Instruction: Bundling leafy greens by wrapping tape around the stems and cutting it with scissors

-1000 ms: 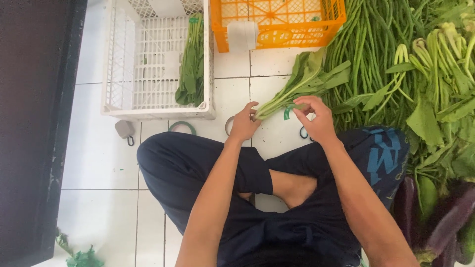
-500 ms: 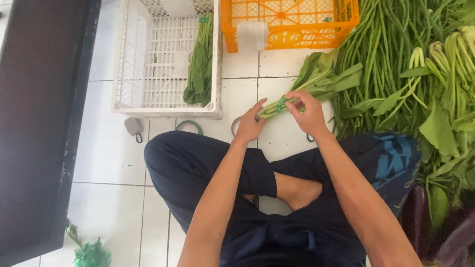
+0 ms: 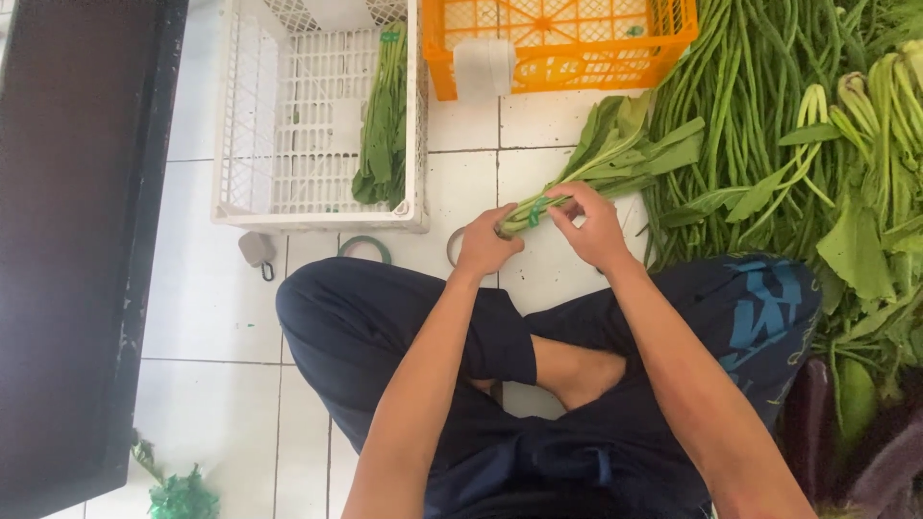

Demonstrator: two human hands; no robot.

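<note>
Two hands on one bundle of leafy greens (image 3: pixel 615 159), low over the tiled floor (image 3: pixel 192 317) just in front of the crossed legs. Gripped the cut stem ends with the left hand (image 3: pixel 486 245), fingers curled shut round them. Pinched the stems just above with the right hand (image 3: pixel 591 226), thumb and forefinger narrow, beside a green band (image 3: pixel 535 211). Compared with a second before, drew the two hands a little closer together and brought the band snug against the stems instead of loose by the right fingers; left the leaves fanned toward the long beans (image 3: pixel 760 106) as before. Judged the binding begun, not proved finished.

Could not tell whether the band went fully round, since both palms covered the underside of the stems. Half hid a ring on the tiles behind the left wrist; showed a green tape roll (image 3: pixel 363 248) beside it whole. Cut off the white crate (image 3: pixel 231 115), with its one bunch (image 3: pixel 383 125), and the orange crate (image 3: pixel 567 72) at the top edge. Lost the dark aubergines (image 3: pixel 817 423) in shadow at lower right.
</note>
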